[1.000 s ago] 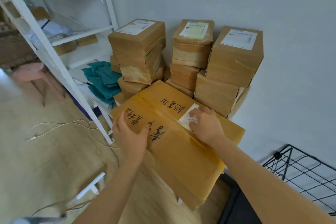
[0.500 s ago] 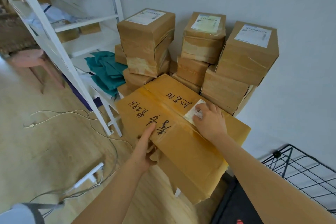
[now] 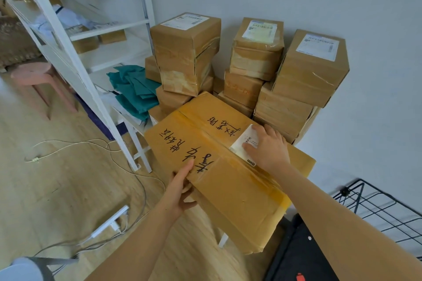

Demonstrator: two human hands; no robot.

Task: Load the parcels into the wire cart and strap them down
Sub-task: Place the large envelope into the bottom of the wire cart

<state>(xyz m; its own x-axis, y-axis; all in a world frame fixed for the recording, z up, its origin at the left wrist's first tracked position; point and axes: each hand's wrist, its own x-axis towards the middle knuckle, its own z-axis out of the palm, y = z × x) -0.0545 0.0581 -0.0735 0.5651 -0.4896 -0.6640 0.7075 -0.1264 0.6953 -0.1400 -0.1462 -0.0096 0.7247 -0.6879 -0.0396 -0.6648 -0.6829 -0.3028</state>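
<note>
At the lower right of the frame I see only one corner of the wire cart; the right edge cuts off the rest. The fingers of the left hand go under the near edge of the big parcel and are mostly hidden; only the thumb lies on top. The right hand lies flat over part of the white label, whose print is too small to read. The big parcel hides the lower boxes of the stack behind it. A black object is cut off by the bottom edge; I cannot tell what it is.
</note>
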